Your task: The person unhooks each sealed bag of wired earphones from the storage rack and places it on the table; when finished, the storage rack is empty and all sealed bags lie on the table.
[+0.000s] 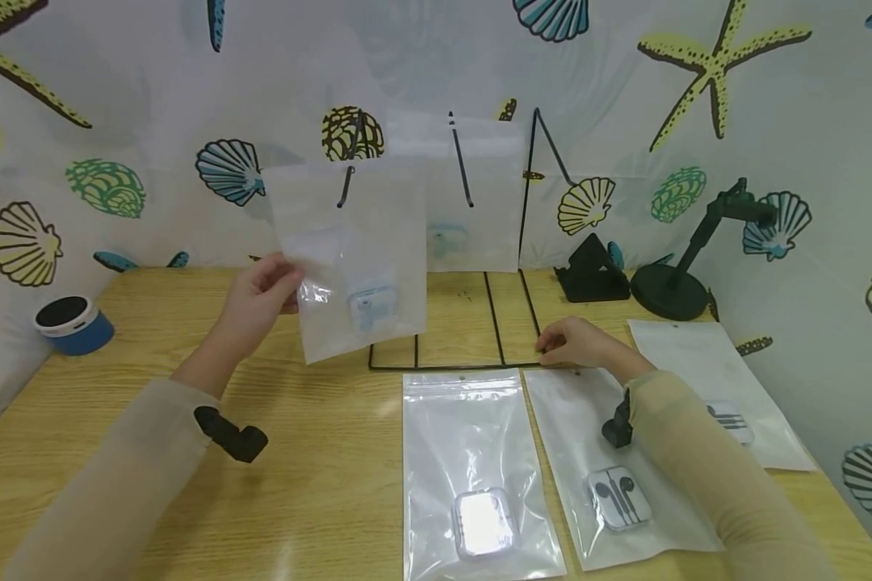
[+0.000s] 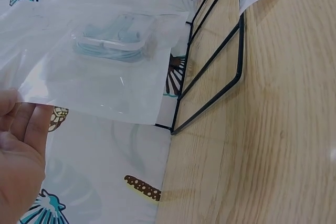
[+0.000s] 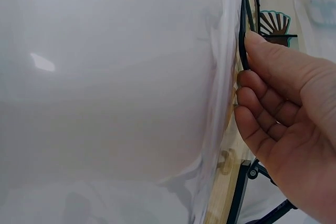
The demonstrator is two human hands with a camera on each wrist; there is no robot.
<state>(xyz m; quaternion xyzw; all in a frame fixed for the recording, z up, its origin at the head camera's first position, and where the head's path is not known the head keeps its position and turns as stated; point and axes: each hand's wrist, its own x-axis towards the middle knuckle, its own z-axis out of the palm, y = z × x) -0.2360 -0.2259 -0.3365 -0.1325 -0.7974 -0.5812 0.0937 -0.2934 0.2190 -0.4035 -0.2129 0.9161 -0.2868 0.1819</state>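
A clear zip bag (image 1: 385, 206) with a small earphone case (image 1: 373, 308) in it hangs from a front hook of a black wire rack (image 1: 496, 319). My left hand (image 1: 262, 292) pinches the bag's left edge, and its lower end swings out to the left. Coiled white cable (image 2: 113, 52) shows inside the case in the left wrist view. With thumb and fingers, my right hand (image 1: 580, 340) grips the front right corner of the rack's base. Behind the first bag, another bagged case (image 1: 446, 240) hangs on a second hook.
Three flat bags lie on the wooden table: one in front (image 1: 472, 440), one under my right forearm (image 1: 574, 436), one at far right (image 1: 686, 355). A black stand (image 1: 670, 290) and a dark holder (image 1: 592, 274) stand behind. A blue round speaker-like object (image 1: 76, 327) sits left.
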